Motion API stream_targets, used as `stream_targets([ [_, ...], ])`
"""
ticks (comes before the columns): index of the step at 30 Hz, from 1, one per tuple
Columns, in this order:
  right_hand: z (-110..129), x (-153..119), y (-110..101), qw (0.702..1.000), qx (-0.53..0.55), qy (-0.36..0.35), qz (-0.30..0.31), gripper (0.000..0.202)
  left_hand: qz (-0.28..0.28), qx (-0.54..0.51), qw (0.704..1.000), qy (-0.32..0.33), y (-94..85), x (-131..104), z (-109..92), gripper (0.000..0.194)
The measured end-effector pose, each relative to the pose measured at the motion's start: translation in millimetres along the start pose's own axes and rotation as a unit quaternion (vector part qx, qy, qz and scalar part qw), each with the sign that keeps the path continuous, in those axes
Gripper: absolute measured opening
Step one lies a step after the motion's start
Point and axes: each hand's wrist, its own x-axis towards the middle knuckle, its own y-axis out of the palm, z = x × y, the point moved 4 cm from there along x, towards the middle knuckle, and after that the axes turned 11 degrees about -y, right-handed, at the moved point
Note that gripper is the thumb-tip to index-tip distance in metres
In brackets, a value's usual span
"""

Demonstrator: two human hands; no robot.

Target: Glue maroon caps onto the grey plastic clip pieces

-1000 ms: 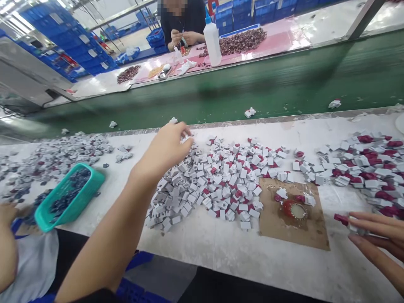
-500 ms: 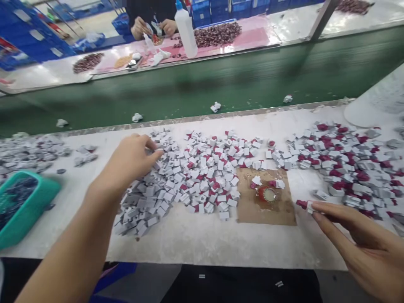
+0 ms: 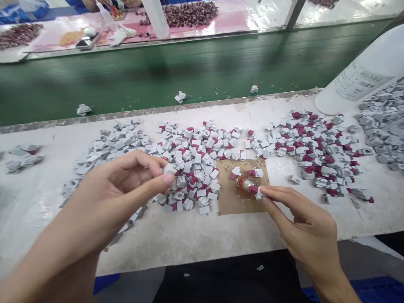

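Between thumb and forefinger my left hand (image 3: pixel 132 181) pinches a small grey-white piece (image 3: pixel 169 168), above a pile of grey and maroon pieces (image 3: pixel 195 158). My right hand (image 3: pixel 299 214) grips a piece with a white end (image 3: pixel 259 193) and a maroon end; the maroon end is at a small round red-rimmed dish (image 3: pixel 246 183). That dish sits on a brown square (image 3: pixel 233 204) wet with clear liquid. Two white-and-maroon pieces lie on the square, behind the dish.
At the right are more maroon-and-grey pieces (image 3: pixel 318 147) and a large white bottle (image 3: pixel 356 80). Beyond the table edge runs a green belt (image 3: pixel 135 80) with a few pieces on it. A person's hands show at a pink-topped table (image 3: pixel 233 21) opposite.
My left hand has come away from the grey pile with a piece in its fingers. My right hand has moved left, bringing its piece to the dish. The view has shifted right and down.
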Motion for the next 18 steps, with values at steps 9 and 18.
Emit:
stream_targets([
  [9, 6, 1, -6, 0.996, 0.048, 0.05, -0.051, 0.025, 0.174, -0.221, 0.96, 0.014, 91.8, -27, -20, 0.021],
  [18, 0, 19, -10, 0.945, 0.288, 0.146, -0.043, 0.02, 0.312, -0.333, 0.889, 0.034, 151.6, -40, -50, 0.012],
])
